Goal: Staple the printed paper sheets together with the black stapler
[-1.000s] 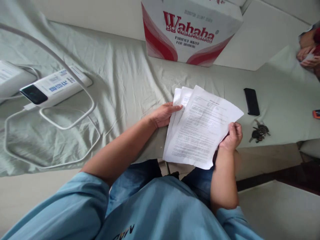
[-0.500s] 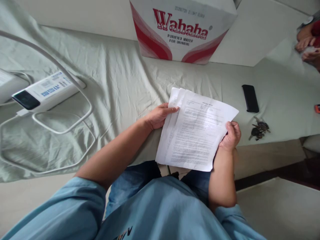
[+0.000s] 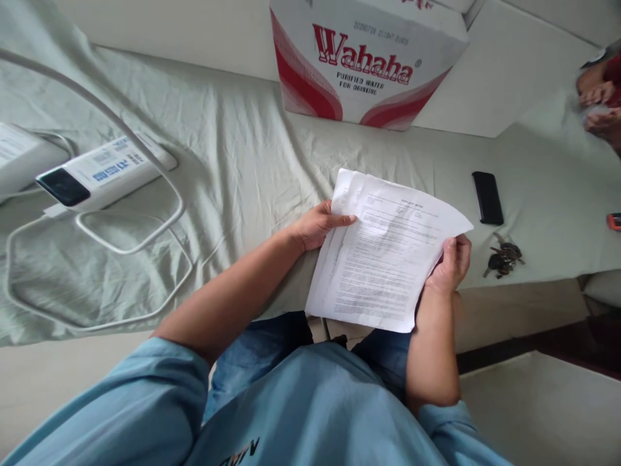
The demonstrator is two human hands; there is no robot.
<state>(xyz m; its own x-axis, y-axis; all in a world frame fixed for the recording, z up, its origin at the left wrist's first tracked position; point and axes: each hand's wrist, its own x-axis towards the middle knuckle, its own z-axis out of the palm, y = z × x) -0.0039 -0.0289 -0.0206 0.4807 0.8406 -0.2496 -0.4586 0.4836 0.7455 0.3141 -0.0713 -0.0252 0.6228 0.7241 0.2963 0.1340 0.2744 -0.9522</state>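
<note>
Several printed paper sheets (image 3: 383, 259) are held up in front of me over the table's near edge, lapped over each other so that the left margins show in steps. My left hand (image 3: 317, 226) grips their left side, its thumb flat on the printed face and the fingers mostly hidden behind. On the right edge, my right hand (image 3: 449, 262) pinches the sheets between thumb and curled fingers. The upper right corner bends a little. The text is too small to read.
A Wahaha water carton (image 3: 359, 71) stands at the back. To the right lie a black phone (image 3: 488, 197) and a bunch of keys (image 3: 504, 257). On the left is a white power bank (image 3: 107, 171) with a looped cable (image 3: 182, 200). Another person's hands (image 3: 599, 107) show at far right.
The sheets' tops have fanned closer together, and my left thumb lies farther in over the page. The surroundings have shifted slightly right in view.
</note>
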